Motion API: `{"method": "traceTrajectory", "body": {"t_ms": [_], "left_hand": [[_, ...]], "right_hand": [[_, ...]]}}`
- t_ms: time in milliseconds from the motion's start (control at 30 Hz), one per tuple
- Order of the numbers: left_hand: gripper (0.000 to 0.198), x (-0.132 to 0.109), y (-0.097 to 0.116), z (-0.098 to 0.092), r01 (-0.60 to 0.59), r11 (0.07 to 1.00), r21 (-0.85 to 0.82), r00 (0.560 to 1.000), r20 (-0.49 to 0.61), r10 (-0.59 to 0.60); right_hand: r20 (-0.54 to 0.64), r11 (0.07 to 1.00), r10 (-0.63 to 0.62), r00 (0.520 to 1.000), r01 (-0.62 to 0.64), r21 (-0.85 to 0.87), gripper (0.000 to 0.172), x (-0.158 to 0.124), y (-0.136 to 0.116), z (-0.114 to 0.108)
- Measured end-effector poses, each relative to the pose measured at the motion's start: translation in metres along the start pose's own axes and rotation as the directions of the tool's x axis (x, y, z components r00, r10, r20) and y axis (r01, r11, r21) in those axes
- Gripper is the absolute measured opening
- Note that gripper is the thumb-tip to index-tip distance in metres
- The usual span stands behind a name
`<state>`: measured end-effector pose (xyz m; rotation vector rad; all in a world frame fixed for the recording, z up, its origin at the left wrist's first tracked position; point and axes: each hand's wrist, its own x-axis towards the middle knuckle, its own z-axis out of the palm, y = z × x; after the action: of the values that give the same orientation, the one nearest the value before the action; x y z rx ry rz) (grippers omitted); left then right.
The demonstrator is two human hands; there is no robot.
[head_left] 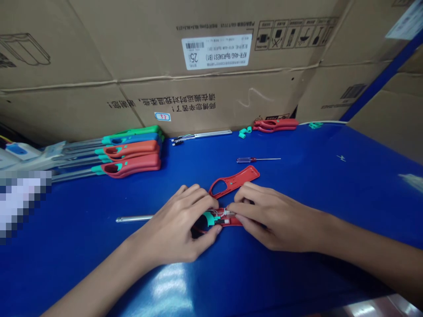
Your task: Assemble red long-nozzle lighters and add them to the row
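Observation:
An opened red lighter body (220,219) with a teal trigger and small wires lies on the blue table (297,176). Its metal tube (134,218) sticks out to the left. My left hand (178,224) is closed over the body's left end, thumb beneath and fingers on top. From the right, my right hand (271,215) pinches the inner parts with its fingertips. Just behind both hands rests the loose red cover half (234,181).
A small screwdriver (256,159) lies further back. Several finished long lighters (130,152) in red, blue and green are stacked at the left. A bare metal tube (203,134), teal pieces (245,131) and red shells (276,124) sit by the cardboard boxes (211,66).

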<state>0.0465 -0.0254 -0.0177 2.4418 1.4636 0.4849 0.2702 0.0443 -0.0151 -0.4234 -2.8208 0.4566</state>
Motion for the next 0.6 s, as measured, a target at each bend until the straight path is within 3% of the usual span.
{"method": "traceTrajectory", "body": {"t_ms": [600], "left_hand": [[0.013, 0.0002, 0.0001, -0.0014, -0.041, 0.999, -0.03, 0.999, 0.023, 0.042]], "right_hand": [[-0.015, 1.0, 0.029, 0.999, -0.029, 0.003, 0.018, 0.0004, 0.0009, 0.0028]]}}
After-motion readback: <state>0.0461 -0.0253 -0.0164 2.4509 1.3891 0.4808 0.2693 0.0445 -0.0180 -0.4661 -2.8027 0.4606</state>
